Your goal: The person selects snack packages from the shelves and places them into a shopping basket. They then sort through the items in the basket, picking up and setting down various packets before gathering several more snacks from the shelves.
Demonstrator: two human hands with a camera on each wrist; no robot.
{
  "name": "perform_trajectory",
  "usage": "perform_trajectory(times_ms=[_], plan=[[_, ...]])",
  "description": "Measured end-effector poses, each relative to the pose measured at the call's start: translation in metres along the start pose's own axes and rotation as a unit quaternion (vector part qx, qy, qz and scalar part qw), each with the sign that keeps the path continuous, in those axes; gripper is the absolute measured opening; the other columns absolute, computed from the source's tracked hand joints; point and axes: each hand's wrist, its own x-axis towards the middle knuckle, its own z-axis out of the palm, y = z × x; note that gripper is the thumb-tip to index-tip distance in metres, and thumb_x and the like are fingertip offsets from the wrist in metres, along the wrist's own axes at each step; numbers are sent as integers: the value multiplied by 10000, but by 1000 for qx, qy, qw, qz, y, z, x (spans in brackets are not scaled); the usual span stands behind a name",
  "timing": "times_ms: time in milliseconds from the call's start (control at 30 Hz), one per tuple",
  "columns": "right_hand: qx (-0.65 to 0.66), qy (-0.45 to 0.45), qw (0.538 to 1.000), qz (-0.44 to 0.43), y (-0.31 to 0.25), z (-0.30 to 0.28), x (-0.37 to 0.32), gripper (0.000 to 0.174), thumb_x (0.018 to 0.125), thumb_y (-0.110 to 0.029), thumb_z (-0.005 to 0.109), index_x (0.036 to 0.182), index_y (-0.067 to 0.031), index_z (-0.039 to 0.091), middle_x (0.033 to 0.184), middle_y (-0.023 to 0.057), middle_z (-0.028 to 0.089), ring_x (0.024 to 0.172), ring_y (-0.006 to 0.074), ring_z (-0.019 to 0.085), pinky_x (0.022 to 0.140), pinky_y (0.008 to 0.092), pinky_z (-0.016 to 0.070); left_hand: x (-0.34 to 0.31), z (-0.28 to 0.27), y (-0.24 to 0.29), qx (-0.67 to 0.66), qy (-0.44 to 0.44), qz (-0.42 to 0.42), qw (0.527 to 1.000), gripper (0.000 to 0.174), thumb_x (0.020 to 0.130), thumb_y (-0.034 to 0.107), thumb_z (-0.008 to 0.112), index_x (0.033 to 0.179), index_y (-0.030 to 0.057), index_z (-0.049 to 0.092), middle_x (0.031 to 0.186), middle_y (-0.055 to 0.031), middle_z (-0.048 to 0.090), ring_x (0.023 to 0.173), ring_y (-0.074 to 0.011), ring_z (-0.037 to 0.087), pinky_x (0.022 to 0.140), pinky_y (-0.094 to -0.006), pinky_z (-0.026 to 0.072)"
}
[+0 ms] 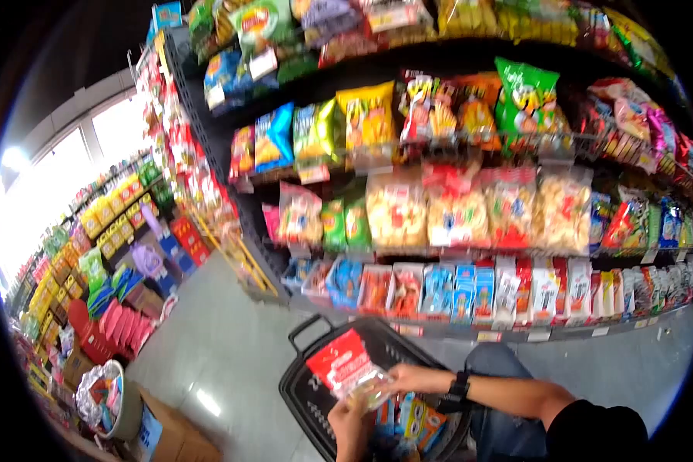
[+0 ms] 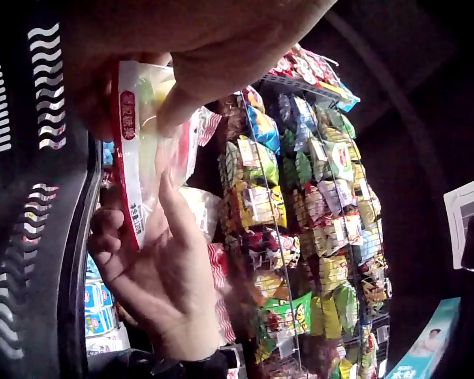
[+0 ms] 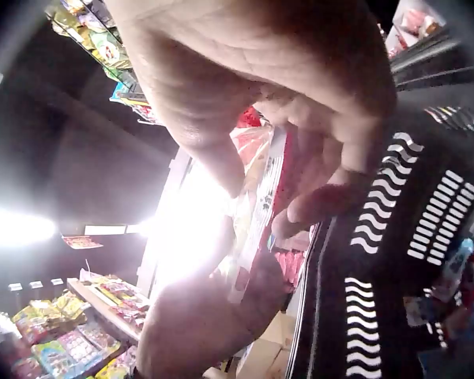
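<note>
1. Shelves of a snack rack [image 1: 208, 135] curve across the head view, with packets in 5 visible tiers; grey floor [image 1: 192, 331] runs to the left, towards a bright window [image 1: 119, 127].
2. Large clear bags [image 1: 396, 212] of pale snacks stand on the 2nd tier from the bottom, and a green bag [image 1: 527, 100] stands upright on the tier above them.
3. Below the rack sits a black basket [image 1: 304, 396], its handle near the shelves and its side close to a denim-covered knee [image 1: 500, 366].
4. Over the basket, a red-and-clear packet [image 1: 343, 362] is held tilted between 2 hands; pale contents show through its film in the left wrist view.
5. Left hand [image 1: 350, 431]: its grip is narrow, holding the packet near its lower end.
6. Right hand [image 1: 420, 379]: its grip pinches the packet's edge; a black band [image 1: 460, 385] circles the wrist.
7. Blue and yellow packets [image 1: 417, 423] lie inside the basket, beneath the hands.
8. At lower left, a pale tub [image 1: 131, 416] stands beside a cardboard box [image 1: 177, 435].
</note>
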Motion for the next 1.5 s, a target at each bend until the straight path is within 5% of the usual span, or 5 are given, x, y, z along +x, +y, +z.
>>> perform_trajectory(times_ms=[233,767,933,1067,1500], plan=[[-102,78,986,-105,12,-5,4,382,874,-361,668,833,18,653,677,-9,577,641,55,469,576,258,410,15,-4,-23,108,31,201,973,218,863,124,636,679,44,551,600,36,506,524,-51,421,451,-224,352],[-179,-91,975,-94,25,16,17,497,885,-437,631,1102,9,594,841,46,640,671,131,606,604,295,528,33,-39,-41,-116,-7,8,993,240,923,139,554,1104,-18,565,933,-86,662,774,-198,662,653,-317,546],[24,-80,986,-146,4,18,-10,394,904,-355,599,1139,-40,583,988,63,657,867,127,623,741,285,523,24,-37,-35,517,2,278,810,180,918,168,516,887,22,617,826,-74,637,629,-176,569,526,-317,449],[36,2,994,-103,28,21,12,269,915,-216,589,1096,-16,602,946,43,651,799,100,610,674,249,485,46,-19,-53,89,-13,155,984,195,908,152,553,1047,15,550,950,-65,626,783,-157,579,682,-307,463],[-237,52,963,-121,144,-29,85,566,941,-259,579,1394,10,370,1306,196,492,1189,273,486,998,367,391,24,-48,-56,-181,-52,142,972,500,790,80,604,1255,1,438,1111,-50,605,984,-119,582,896,-289,468]])
